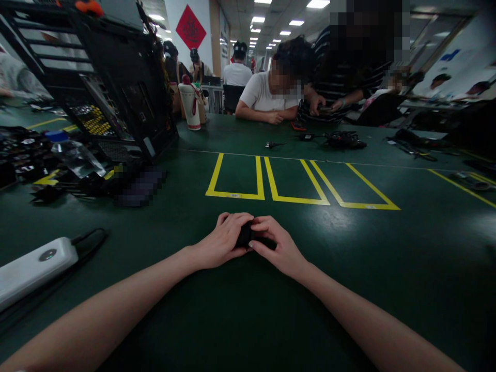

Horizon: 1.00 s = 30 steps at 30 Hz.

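Note:
Between my two hands, low over the green table [248, 320], is a small black object [244, 235] whose kind I cannot make out. My left hand [225, 238] wraps round it from the left, with the fingers laid over its top. From the right, my right hand [277, 243] grips its edge with curled fingers and thumb. Both hands largely cover the object. Beyond them, yellow tape outlines [234, 196] mark the tabletop.
At the left stand a black computer case [135, 98], a plastic bottle [75, 155] and a white power bank-like device [39, 266] with a cable. A paper cup [189, 106] and coiled black cables [344, 140] lie farther back. Two people [267, 95] are across the table.

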Each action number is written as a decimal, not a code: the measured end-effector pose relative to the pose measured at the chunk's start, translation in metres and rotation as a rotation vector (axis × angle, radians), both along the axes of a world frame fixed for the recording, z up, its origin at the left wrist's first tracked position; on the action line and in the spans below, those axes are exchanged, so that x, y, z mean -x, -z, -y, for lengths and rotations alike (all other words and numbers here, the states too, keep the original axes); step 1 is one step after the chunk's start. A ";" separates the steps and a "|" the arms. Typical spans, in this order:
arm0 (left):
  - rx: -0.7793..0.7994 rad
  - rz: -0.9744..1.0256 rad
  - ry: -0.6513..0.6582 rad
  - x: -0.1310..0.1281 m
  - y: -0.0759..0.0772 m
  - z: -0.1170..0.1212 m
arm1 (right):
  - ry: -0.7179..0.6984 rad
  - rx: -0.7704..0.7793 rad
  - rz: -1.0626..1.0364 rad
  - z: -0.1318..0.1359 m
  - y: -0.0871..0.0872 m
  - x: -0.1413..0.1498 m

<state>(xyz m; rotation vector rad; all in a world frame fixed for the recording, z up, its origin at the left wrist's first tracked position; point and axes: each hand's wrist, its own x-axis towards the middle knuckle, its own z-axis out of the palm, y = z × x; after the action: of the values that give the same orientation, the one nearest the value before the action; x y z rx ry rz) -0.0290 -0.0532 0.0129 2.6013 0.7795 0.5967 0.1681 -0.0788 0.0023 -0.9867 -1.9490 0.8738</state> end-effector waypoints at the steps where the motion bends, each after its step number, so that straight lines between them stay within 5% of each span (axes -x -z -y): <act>1: -0.005 0.006 -0.004 0.000 0.000 0.000 | 0.001 0.003 -0.007 0.000 0.000 0.000; 30: 0.015 -0.019 -0.013 0.000 -0.001 0.000 | 0.005 0.013 0.006 0.000 -0.001 0.001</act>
<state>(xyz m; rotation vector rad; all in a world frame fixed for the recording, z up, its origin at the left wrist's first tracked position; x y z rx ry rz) -0.0290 -0.0535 0.0141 2.5937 0.8047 0.5686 0.1669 -0.0785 0.0035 -1.0029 -1.9472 0.8829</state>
